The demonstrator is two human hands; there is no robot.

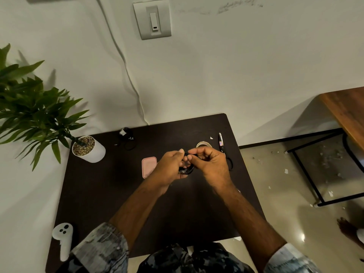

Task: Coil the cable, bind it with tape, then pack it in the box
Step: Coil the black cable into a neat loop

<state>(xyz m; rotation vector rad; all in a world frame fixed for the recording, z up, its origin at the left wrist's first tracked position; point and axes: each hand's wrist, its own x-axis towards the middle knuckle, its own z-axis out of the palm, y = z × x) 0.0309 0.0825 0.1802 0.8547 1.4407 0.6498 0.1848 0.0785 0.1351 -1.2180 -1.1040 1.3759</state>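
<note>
Cable (pixel 186 168) held above mid-counter (pixel 102 194), already gathered into a small black coil between both hands. Left hand (pixel 171 168) curled round the bundle from below and the side; right hand (pixel 209 163) pinching a strand at the top with thumb and forefinger. Could not tell whether a last loop was being tucked or tape pressed on; glint on the coil's lower edge too small to read as tape. Judged coiling nearly or fully done, binding not clearly finished. Tape roll (pixel 204 144) lay on the counter just behind the right hand, scissors (pixel 223 148) beside it at the right edge. Pink box (pixel 149 167) sat closed by the left hand, partly hidden by it. Packing judged still to do. Second dark cable bundle (pixel 127 137) lay near the back edge, well apart.
</note>
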